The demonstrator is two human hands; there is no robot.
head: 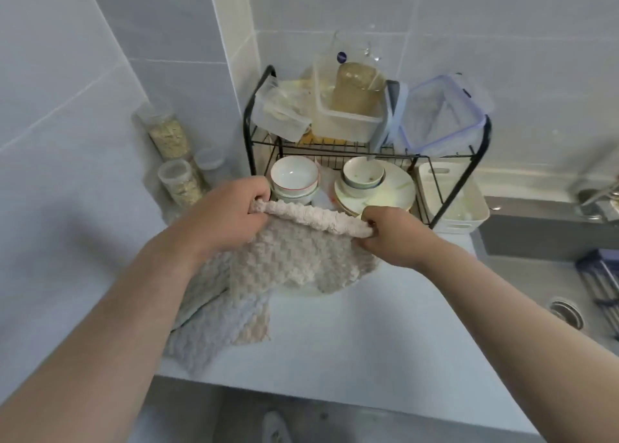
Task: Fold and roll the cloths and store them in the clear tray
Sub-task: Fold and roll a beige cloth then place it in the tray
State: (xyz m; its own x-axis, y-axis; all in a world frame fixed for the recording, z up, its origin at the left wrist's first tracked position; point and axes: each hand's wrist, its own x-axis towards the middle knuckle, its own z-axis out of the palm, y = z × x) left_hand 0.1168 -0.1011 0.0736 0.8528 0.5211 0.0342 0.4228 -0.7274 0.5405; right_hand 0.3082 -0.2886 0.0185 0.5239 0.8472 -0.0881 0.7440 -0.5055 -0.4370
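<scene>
Left grip (231, 213) and right grip (388, 231) are each pinching one end of the beige cloth (294, 255) along its top edge, fingers curled over it. They are holding it stretched between them just in front of the dish rack (249, 121), probably so it is hanging flat and square for a first fold. Its lower part is draping down onto the surface (385, 325), partly over more cloths (214, 325) lying heaped at the left (the clear tray cannot be picked out for certain).
</scene>
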